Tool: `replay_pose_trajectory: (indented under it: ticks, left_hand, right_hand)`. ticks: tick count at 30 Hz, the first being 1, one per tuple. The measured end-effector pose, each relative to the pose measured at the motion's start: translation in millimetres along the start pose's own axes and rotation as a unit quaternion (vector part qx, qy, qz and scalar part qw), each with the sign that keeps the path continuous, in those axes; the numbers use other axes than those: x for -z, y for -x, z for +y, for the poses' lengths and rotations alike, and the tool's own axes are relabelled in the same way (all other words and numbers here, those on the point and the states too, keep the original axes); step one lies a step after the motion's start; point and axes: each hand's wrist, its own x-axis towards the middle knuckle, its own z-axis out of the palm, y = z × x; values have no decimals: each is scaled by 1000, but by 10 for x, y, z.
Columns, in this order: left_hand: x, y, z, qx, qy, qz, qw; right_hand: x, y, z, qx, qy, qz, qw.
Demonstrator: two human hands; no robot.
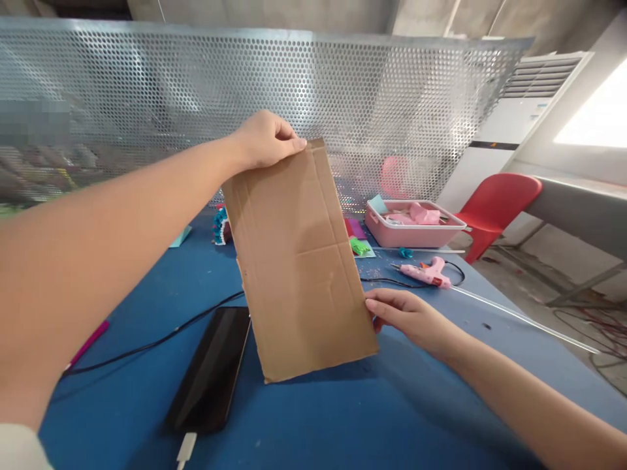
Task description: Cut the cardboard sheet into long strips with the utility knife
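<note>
The left hand [264, 140] is pinching the top edge of the brown cardboard [298, 261], fingers [294, 145] closed tight on it. The right hand [406, 316] is gripping its lower right edge, fingers curled. The cardboard is standing tilted over the blue tabletop [392, 405], beside a black phone [213, 369]. Farther back, a pink tray [411, 236] is holding pink pieces [424, 213], near a glue gun [426, 273].

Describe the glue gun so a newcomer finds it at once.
On the blue table, look at the far right side, in front of the pink tray. The glue gun lies there on its side, beyond the right hand. It is the only pink tool with a black cord.
</note>
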Motion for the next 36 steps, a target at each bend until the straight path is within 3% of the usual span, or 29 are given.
replay_pose_trajectory:
  ticks: [6,10,12,13,15,18,23,32,34,36]
  left_hand:
    - [64,73,-35,35,15,10,999]
    - [104,99,-44,90,61,40,993]
    - [79,172,-67,127,128,71,981]
    - [41,234,-87,145,176,90,970]
    - [-91,410,-140,153,223,106,957]
    - [-362,752,-230,180,294,80,935]
    - [-596,1180,-334,222,382,-14,897]
    - [-481,1324,-415,252,397,-36,882]
    - [-457,1330,-426,246,376,-26,893]
    - [-425,1320,-425,214,304,4,929]
  right_hand:
    - [-63,-64,62,-18,-89,17,996]
    - [9,-61,-111,-53,-126,155,978]
    - [157,-36,-269,-43,-24,224,973]
    - [257,-22,-349,-29,67,228,971]
    - [478,-3,-482,0,274,232,933]
    - [762,-28,-570,28,408,237,881]
    - [885,-142,-551,-22,472,237,849]
    - [706,-235,-564,45,464,186,865]
    - [662,-258,-568,79,468,169,864]
    - [618,-278,-579,112,477,166,856]
